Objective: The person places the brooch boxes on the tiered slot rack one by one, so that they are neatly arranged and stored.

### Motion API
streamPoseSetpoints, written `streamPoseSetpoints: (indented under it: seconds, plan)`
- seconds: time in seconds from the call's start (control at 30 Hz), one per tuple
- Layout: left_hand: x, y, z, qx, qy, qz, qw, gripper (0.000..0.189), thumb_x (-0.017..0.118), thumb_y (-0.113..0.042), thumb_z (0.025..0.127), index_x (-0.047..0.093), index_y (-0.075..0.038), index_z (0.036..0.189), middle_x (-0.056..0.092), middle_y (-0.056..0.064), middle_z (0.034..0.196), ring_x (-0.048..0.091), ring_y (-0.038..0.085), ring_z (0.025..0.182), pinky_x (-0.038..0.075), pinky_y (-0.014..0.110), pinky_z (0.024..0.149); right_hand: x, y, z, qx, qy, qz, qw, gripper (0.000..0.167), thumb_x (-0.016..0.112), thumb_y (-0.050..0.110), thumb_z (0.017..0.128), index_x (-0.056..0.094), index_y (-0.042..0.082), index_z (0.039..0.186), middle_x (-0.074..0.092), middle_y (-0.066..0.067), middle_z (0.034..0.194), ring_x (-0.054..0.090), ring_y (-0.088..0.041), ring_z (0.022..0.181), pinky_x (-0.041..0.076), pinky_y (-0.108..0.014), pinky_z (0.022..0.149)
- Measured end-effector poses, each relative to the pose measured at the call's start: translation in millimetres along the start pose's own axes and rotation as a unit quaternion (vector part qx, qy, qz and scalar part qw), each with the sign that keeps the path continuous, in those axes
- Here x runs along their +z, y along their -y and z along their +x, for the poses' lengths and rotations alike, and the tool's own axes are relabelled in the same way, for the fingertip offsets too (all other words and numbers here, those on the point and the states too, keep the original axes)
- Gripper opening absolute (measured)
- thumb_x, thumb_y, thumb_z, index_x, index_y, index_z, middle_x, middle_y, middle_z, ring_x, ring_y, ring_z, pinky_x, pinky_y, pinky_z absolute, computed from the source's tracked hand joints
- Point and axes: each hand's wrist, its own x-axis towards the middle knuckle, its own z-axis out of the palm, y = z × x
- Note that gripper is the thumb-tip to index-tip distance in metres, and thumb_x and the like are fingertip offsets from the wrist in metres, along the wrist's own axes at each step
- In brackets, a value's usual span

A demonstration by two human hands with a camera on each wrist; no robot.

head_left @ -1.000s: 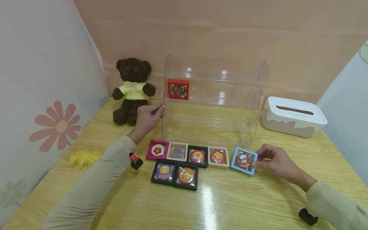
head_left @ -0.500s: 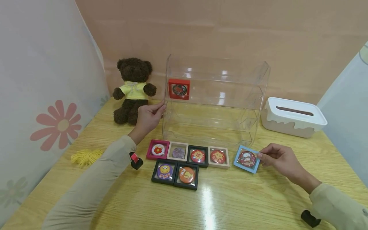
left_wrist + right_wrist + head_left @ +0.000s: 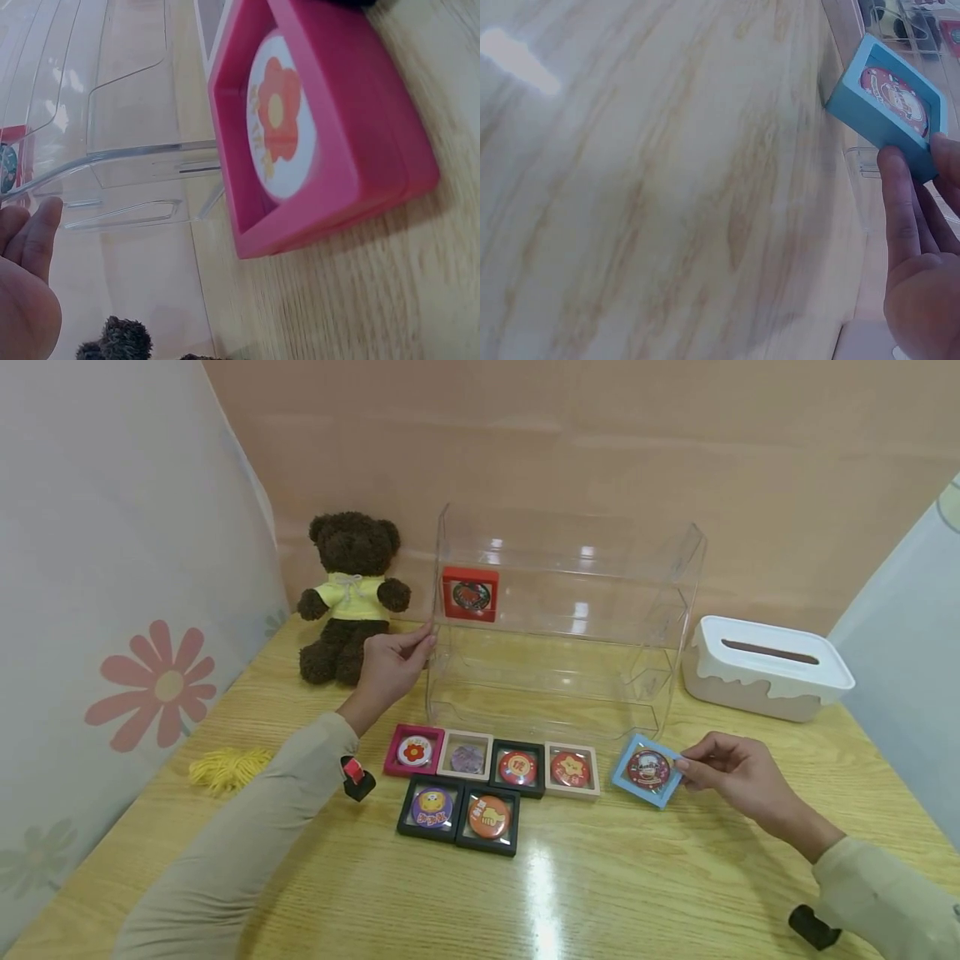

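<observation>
My right hand pinches the right corner of a light-blue square frame with a round red badge in it. Thumb on the face and fingers behind, it holds the frame tilted in the right wrist view. My left hand pinches the left side edge of a clear tiered display rack. A red framed badge stands at the left end of an upper tier. In front of the rack lie a magenta frame, two cream frames and several black frames, all with round badges.
A brown teddy bear in a yellow top sits left of the rack. A white tissue box stands to its right. Yellow yarn lies at the table's left side. Fabric walls close off the back and sides.
The right hand has drawn the light-blue frame slightly right and turned it clockwise, away from the row of frames. The left hand keeps its hold on the rack's edge.
</observation>
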Motion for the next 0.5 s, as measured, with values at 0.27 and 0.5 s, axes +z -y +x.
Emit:
streamPoseSetpoints:
  seconds: [0.27,0.5]
  plan:
    - [0.5,-1.6,-0.6,-0.001,-0.002,0.005,1.0,0.023,0.06,0.005,0.091,0.062,0.013,0.112,0.065,0.026,0.097,0.067,0.039,0.072,0.052,0.016,0.054,-6,8,4.1,-0.023,-0.006,0.013,0.9996,0.003,0.06,-0.013,0.087,0.062,-0.012,0.089,0.07,-0.011,0.085,0.069,-0.022,0.068,0.056,-0.035,0.061]
    - [1.5,-3.4,0.2,0.005,-0.008,0.018,0.9998,0.022,0.06,0.004,0.091,0.063,0.012,0.111,0.066,0.026,0.095,0.067,0.037,0.07,0.049,0.013,0.052,-9,13,8.7,-0.032,-0.018,0.065,0.9972,0.005,0.059,-0.015,0.086,0.062,-0.013,0.09,0.07,-0.009,0.087,0.069,-0.017,0.071,0.056,-0.032,0.062]
